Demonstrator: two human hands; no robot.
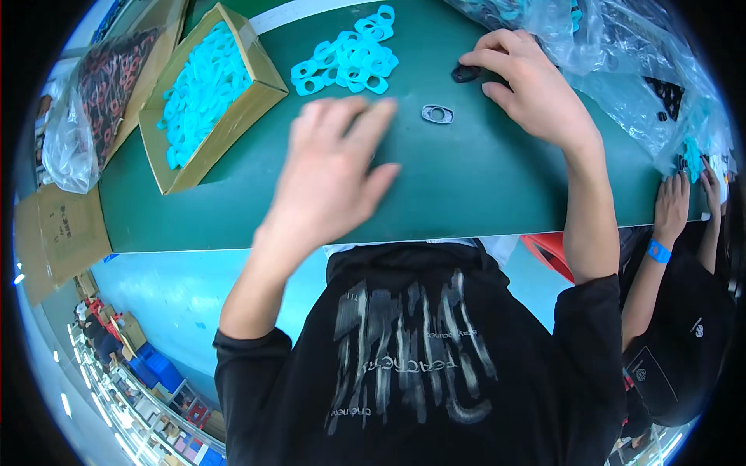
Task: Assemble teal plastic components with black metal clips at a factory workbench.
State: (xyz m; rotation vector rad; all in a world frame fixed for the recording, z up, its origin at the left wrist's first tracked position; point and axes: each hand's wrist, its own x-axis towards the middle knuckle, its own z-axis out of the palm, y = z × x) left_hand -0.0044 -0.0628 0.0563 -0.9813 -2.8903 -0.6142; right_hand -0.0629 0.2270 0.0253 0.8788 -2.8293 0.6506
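Observation:
My left hand point(330, 159) hangs over the green table, smeared by motion. Its fingers stretch forward with the thumb apart, and I see nothing in it. Just beyond its fingertips lies a loose pile of turquoise ring-shaped pieces point(342, 58), each with an oval hole. Farther right, my right hand point(528, 81) has its index finger and thumb around a small black oval piece point(465, 73) at the tabletop. Between the hands, one grey oval piece point(437, 114) with a hole in it lies flat by itself.
An open cardboard box point(268, 89) of turquoise pieces stands at the left, beside a clear bag point(74, 147) of dark and red parts. Clear plastic bags point(614, 46) cover the far right. A co-worker's hands point(674, 203) work at the right edge.

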